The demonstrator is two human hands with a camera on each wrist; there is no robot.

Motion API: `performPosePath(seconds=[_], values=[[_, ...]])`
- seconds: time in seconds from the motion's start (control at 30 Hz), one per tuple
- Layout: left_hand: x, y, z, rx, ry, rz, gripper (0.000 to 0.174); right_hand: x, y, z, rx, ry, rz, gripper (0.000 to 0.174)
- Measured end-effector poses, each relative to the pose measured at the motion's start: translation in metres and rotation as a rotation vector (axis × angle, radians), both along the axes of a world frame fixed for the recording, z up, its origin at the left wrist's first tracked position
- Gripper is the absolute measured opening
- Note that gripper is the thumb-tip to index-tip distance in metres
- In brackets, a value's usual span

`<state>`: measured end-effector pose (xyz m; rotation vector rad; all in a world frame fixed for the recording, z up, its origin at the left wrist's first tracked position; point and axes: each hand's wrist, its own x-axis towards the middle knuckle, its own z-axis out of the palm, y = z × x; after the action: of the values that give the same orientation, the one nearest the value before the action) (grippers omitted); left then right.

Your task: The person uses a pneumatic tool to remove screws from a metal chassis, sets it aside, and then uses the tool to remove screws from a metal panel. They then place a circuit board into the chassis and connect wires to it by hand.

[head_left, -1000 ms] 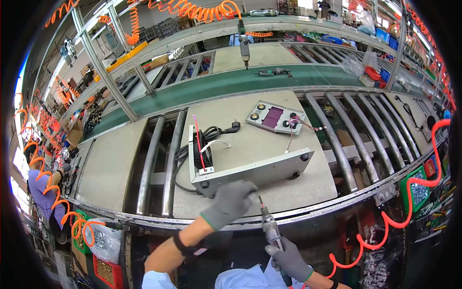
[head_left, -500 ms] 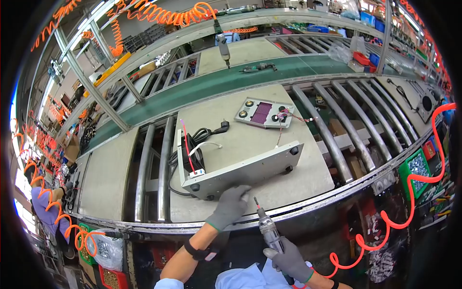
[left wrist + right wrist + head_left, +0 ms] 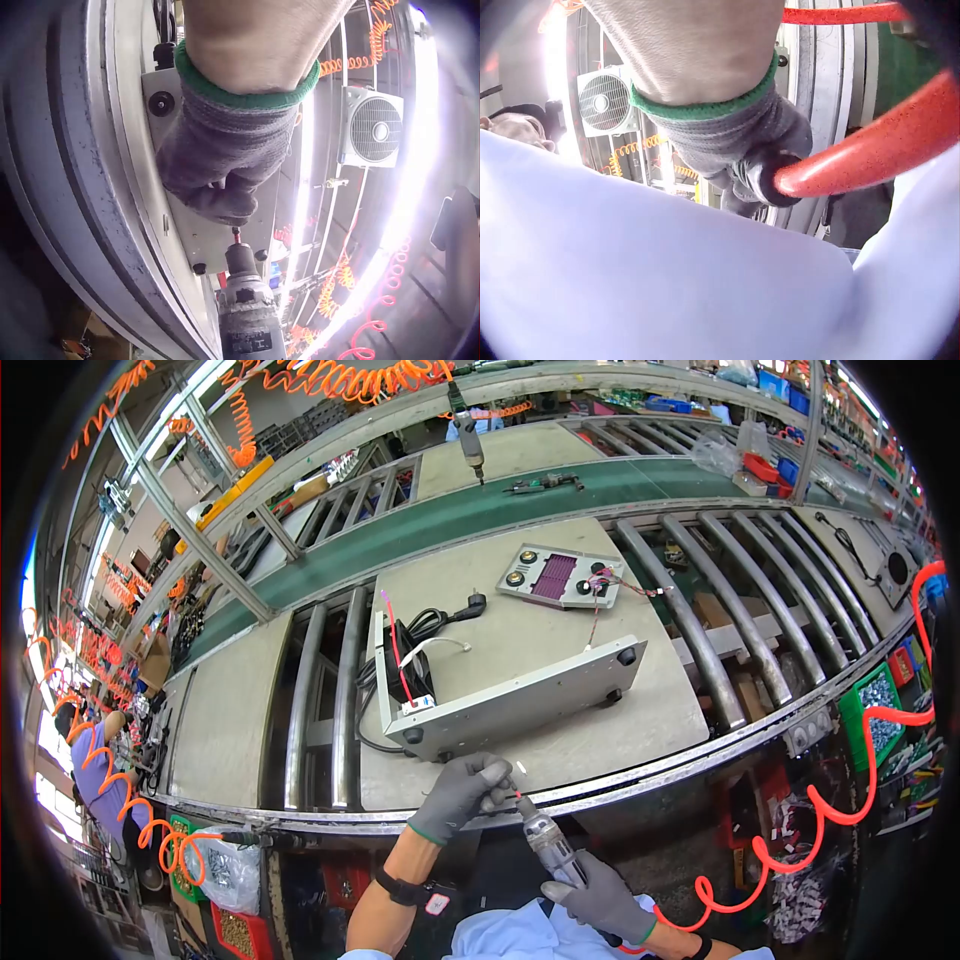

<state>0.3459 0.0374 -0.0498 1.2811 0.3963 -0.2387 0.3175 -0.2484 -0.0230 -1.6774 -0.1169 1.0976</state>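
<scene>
My gloved right hand (image 3: pixel 605 900) grips a pneumatic screwdriver (image 3: pixel 548 842), its bit pointing up and away from me. In the right wrist view the red air hose (image 3: pixel 870 161) leaves the tool's end beneath that glove (image 3: pixel 727 142). My gloved left hand (image 3: pixel 462 797) has curled fingers at the bit (image 3: pixel 238 237), where the thumb and fingertips pinch a small dark screw-like piece (image 3: pixel 235 230), mostly hidden by the glove. Just beyond the hands, a grey metal housing (image 3: pixel 520 705) with black feet stands on edge on a pale board (image 3: pixel 660 730).
Inside the housing lie a coiled black power cable (image 3: pixel 425 625) and a red wire (image 3: pixel 395 645). A control panel (image 3: pixel 558 575) with knobs, wired to the housing, rests behind it. Metal rollers (image 3: pixel 690 630) flank the board. A red coiled hose (image 3: pixel 820 800) hangs at right, near a green screw bin (image 3: pixel 870 715).
The screwdriver's tip and my left fingers, apart half a second ago, have come together near the board's front edge. My left hand drew back from the housing.
</scene>
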Motion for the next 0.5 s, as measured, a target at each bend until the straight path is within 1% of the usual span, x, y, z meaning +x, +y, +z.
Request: performPosePath(seconds=[0.07,0.13,0.23,0.33,0.37,0.43,0.47,0.5], values=[[-0.001,0.0,0.0,0.053,0.044,0.011,0.029,0.0,0.0,0.0,-0.007,-0.006,0.023,0.042],[-0.003,0.004,-0.003,0.023,0.025,-0.026,0.027,0.001,-0.002,-0.002,0.005,0.002,0.039,0.041],[-0.007,0.007,-0.007,0.011,-0.006,-0.072,0.027,0.003,-0.003,0.003,0.016,0.106,0.044,0.039],[-0.008,0.009,-0.006,0.052,-0.048,-0.119,0.027,0.008,-0.009,0.01,0.106,0.218,0.047,0.044],[-0.009,0.009,-0.005,0.071,-0.064,-0.134,0.028,0.01,-0.011,0.012,0.1,0.245,0.062,0.044],[-0.01,0.006,-0.002,0.029,-0.035,-0.11,0.028,0.012,-0.013,0.014,0.086,0.299,0.092,0.043],[-0.011,0.003,0.002,0.008,-0.02,-0.098,0.029,0.01,-0.012,0.012,0.078,0.257,0.066,0.042],[-0.01,-0.002,0.007,0.073,0.006,-0.102,0.03,0.006,-0.011,0.01,0.07,0.215,0.04,0.042]])
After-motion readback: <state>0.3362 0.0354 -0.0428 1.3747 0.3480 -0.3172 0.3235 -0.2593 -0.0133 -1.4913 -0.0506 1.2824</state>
